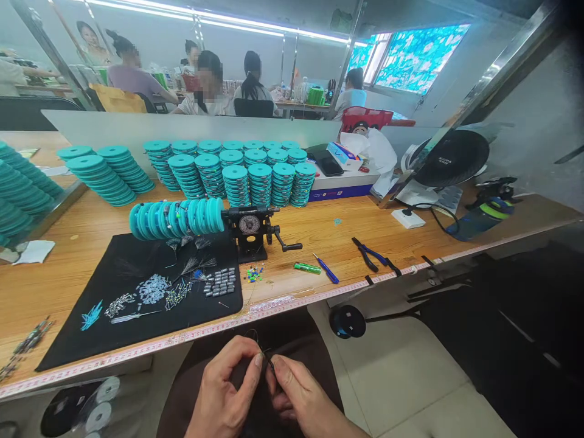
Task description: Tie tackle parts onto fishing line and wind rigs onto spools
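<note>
**Head view: both hands at a thin dark line, below the workbench edge**

Left hand (223, 389) half closed, fingers curled, thumb and forefinger pinched on the thin dark line (269, 360); right hand (296, 395) likewise half closed, thumb and forefinger pinched close beside the left, apparently on the same line; exact grip partly hidden by the fingers; line held between both hands, above a dark brown lap cloth (292, 334); long axis tilted, running from upper left to lower right, with a small loop rising above the grip; short dark tip pointing down and right, too small to identify; hands just below a tape measure (182, 342) fixed along the edge of the wooden workbench (292, 231); on the bench, a black mat (59, 347) bearing small grey sinkers (219, 281) and sorted tackle pieces; beyond it, a hand-cranked winder (250, 228) carrying a row of teal spools (176, 219); further stacks of teal spools (260, 182) behind; to the right, a green tube (308, 268), a blue-handled tool (326, 269) and blue-handled pliers (369, 254), all well apart from both hands.
</note>
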A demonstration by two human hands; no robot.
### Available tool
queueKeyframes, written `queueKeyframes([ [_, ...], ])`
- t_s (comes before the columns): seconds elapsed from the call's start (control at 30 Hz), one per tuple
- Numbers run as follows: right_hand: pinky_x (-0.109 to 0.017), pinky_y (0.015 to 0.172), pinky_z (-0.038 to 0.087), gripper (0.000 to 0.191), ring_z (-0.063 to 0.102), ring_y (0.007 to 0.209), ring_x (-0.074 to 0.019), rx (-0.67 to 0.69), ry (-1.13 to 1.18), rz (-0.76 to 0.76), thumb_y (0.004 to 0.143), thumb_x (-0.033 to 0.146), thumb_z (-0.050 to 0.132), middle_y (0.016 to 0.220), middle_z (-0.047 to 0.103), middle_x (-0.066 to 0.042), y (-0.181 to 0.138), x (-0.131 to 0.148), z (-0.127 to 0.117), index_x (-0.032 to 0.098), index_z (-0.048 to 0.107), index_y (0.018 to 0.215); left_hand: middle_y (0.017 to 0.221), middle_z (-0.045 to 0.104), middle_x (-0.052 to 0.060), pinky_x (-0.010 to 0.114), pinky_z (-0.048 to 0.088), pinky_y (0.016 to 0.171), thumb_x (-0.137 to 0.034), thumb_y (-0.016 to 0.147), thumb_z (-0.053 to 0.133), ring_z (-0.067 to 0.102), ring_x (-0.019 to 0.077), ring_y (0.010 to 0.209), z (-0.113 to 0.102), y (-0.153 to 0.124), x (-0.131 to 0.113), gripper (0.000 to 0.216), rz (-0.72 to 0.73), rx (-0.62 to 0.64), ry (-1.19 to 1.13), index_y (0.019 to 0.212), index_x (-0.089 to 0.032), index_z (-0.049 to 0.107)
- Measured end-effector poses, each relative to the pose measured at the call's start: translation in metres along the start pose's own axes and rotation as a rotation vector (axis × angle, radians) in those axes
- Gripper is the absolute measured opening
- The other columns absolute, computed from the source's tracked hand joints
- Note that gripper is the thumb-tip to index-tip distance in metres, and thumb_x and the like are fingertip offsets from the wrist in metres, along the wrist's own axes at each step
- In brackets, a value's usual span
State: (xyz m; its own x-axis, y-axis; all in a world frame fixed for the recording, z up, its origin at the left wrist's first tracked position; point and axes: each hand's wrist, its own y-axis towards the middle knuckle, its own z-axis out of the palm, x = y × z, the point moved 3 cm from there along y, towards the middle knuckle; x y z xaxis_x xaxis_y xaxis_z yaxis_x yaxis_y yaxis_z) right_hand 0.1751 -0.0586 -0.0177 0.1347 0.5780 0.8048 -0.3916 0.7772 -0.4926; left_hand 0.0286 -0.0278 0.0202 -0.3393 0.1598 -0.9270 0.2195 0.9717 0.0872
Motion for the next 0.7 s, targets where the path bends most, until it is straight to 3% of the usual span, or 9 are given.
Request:
queueKeyframes([
  [0.17,-0.019,0.046,0.02,0.056,0.026,0.054,-0.0085,-0.008,-0.026,0.008,0.084,0.076,0.043,0.067,0.031,0.005,0.0,-0.002,0.003,0.02,0.043,0.074,0.075,0.065,0.003,0.024,0.05,0.068,-0.027,0.088,0.055,0.062,0.018,0.071,0.001,0.002,0.001,0.018,-0.006,-0.01,-0.013,0.074,-0.02,0.062],
  [0.27,-0.02,0.047,0.026,0.054,0.032,0.056,-0.0101,-0.066,-0.172,-0.037,0.09,0.071,0.035,0.066,0.034,0.004,-0.002,-0.001,0.001,0.021,0.041,0.072,0.075,0.066,0.003,0.023,0.05,0.067,-0.028,0.088,0.056,0.063,0.0179,0.071,0.002,0.003,0.002,0.017,-0.023,0.003,-0.017,0.074,-0.02,0.063],
  [0.33,-0.021,0.051,0.031,0.051,0.038,0.058,-0.0115,-0.157,-0.364,-0.152,0.097,0.062,0.028,0.065,0.038,0.003,0.0,0.007,-0.012,0.021,0.042,0.071,0.076,0.067,0.003,0.024,0.05,0.069,-0.029,0.088,0.057,0.063,0.0185,0.072,0.002,0.002,0.003,0.017,-0.036,-0.007,-0.031,0.075,-0.021,0.064],
  [0.4,-0.022,0.056,0.036,0.044,0.046,0.061,-0.0133,-0.363,-0.666,-0.324,0.101,0.05,0.027,0.066,0.046,0.002,0.005,0.026,-0.04,0.021,0.05,0.078,0.085,0.069,0.005,0.025,0.05,0.073,-0.032,0.086,0.059,0.065,0.0206,0.08,0.0,0.001,0.005,0.017,-0.045,-0.058,-0.032,0.075,-0.022,0.067],
  [0.47,-0.025,0.062,0.041,0.03,0.055,0.067,-0.0169,-0.681,-0.985,-0.453,0.101,0.041,0.032,0.074,0.058,-0.001,0.013,0.053,-0.08,0.021,0.055,0.101,0.1,0.069,0.008,0.026,0.05,0.077,-0.034,0.084,0.062,0.066,0.0233,0.089,-0.004,-0.002,0.007,0.016,-0.04,-0.129,0.002,0.077,-0.023,0.07],
  [0.5,-0.028,0.068,0.043,0.026,0.059,0.077,-0.0203,-0.778,-1.029,-0.469,0.099,0.038,0.037,0.085,0.062,-0.005,0.018,0.067,-0.103,0.02,0.053,0.109,0.107,0.067,0.008,0.026,0.051,0.077,-0.034,0.082,0.064,0.065,0.0241,0.092,-0.006,-0.003,0.008,0.014,-0.028,-0.159,0.029,0.078,-0.023,0.072],
  [0.6,-0.038,0.085,0.041,0.022,0.055,0.1,-0.0293,-0.953,-1.105,-0.473,0.095,0.028,0.043,0.105,0.06,-0.016,0.035,0.107,-0.165,0.015,0.055,0.108,0.11,0.063,0.008,0.025,0.051,0.071,-0.033,0.079,0.068,0.066,0.0241,0.092,-0.012,-0.007,0.008,0.011,0.028,-0.207,0.096,0.081,-0.025,0.075],
  [0.7,-0.046,0.091,0.036,0.013,0.049,0.108,-0.0356,-1.018,-1.157,-0.481,0.088,0.021,0.053,0.107,0.056,-0.02,0.045,0.134,-0.19,0.013,0.059,0.096,0.101,0.064,0.007,0.023,0.05,0.066,-0.032,0.08,0.067,0.067,0.0221,0.086,-0.017,-0.008,0.006,0.011,0.064,-0.211,0.112,0.082,-0.025,0.076],
])
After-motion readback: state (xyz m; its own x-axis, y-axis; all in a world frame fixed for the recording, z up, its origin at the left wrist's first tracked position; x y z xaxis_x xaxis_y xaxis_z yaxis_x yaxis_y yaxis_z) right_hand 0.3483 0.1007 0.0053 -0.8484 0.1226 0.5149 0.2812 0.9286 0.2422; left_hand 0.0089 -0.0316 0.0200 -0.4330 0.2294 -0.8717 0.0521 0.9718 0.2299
